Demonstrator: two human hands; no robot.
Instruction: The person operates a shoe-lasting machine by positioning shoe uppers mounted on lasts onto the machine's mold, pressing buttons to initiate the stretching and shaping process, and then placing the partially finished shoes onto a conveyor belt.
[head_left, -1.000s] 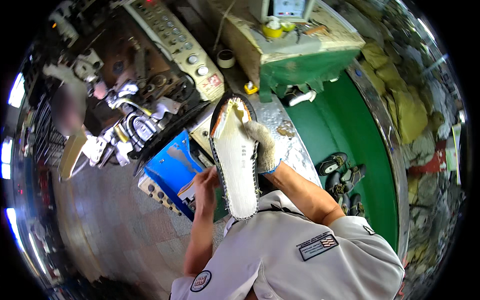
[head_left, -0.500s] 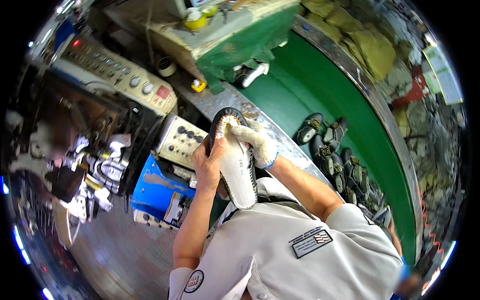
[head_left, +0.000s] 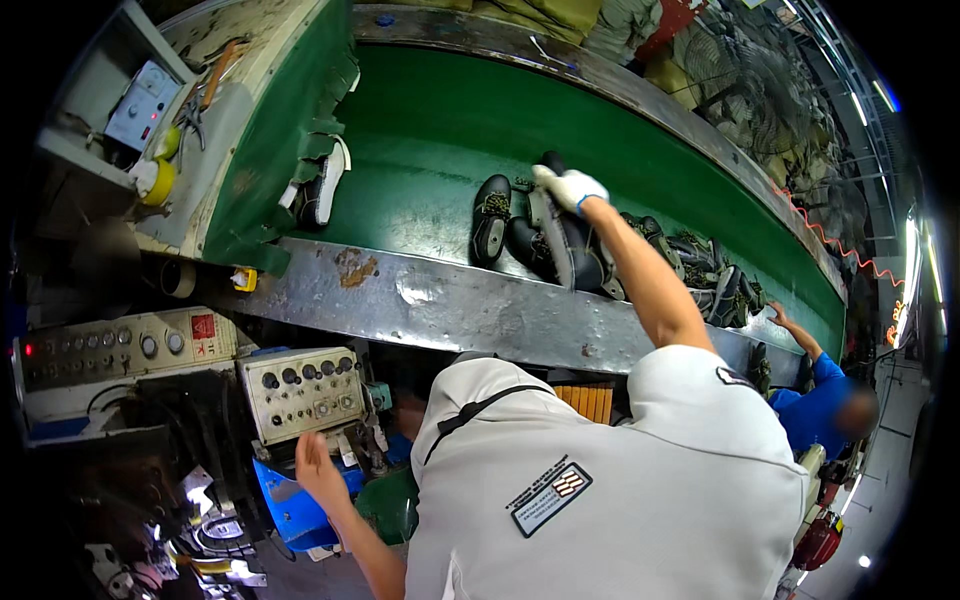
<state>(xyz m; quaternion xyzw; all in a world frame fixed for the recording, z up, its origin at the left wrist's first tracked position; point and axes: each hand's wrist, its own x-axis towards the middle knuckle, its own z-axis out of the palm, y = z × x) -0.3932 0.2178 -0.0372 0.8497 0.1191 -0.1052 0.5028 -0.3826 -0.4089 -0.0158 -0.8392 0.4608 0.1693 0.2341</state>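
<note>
A green conveyor belt (head_left: 430, 150) runs from the near left toward the far right, edged on the near side by a worn, scratched metal rail (head_left: 450, 305) with rust patches. The right hand (head_left: 568, 187), in a white glove, is stretched out over the belt and rests on a black shoe with a pale sole (head_left: 555, 240), fingers curled about its upper end; whether the grip is fully closed cannot be told. That shoe lies on the belt among several other dark shoes (head_left: 690, 265), with one black shoe (head_left: 490, 220) just to its left and a separate shoe with a white sole (head_left: 325, 190) farther left, against the green side wall. The left hand (head_left: 318, 470) is bare, low and near, fingers loosely spread and holding nothing, just below a grey control box with knobs (head_left: 300, 390) and above a blue machine part (head_left: 290, 510). A second, longer control panel (head_left: 120, 350) stands to the left. At far left, a shelf (head_left: 200, 150) carries a small meter (head_left: 145, 100) and a yellow tape roll (head_left: 158, 180). At right, another person in a blue shirt (head_left: 815, 400) reaches a hand (head_left: 778, 318) to the belt's edge. Stacked greenish bundles (head_left: 620, 20) line the far side, with strip lights (head_left: 912, 260) on the right.
</note>
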